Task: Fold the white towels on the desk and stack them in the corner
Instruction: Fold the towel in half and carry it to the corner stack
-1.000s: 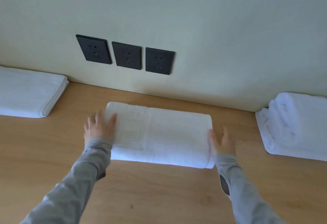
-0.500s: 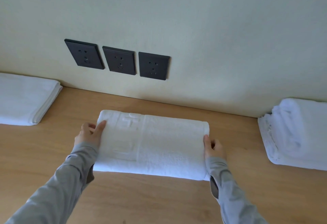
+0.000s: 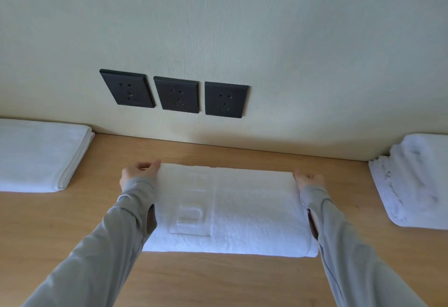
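A: Where is the towel [image 3: 232,209] now?

B: On the surface [image 3: 218,280], below the 3 sockets [image 3: 178,94] and slightly to their right. It is folded into a thick block, its long axis running left to right, parallel to the wall.

A: And the hands?

B: 1 at each short end. The left hand [image 3: 138,173] pinches the far corner nearest the sockets, fingers [image 3: 151,167] closed narrow on the cloth. The right hand [image 3: 309,180] grips the far corner on the side away from the sockets, fingers curled onto the edge. Both hold the towel; neither is nearer than the other.

A: So what does the next move turn on?

B: My guess is that both far corners must travel together, either toward the body for 1 more fold or sideways as a lift. The ends need to stay level, or the layers will slide.

A: Which pile takes it?

B: I cannot tell. A flat pile [image 3: 41,156] lies left of the sockets, a looser bundle [image 3: 417,180] far to their right. No containers are in view.
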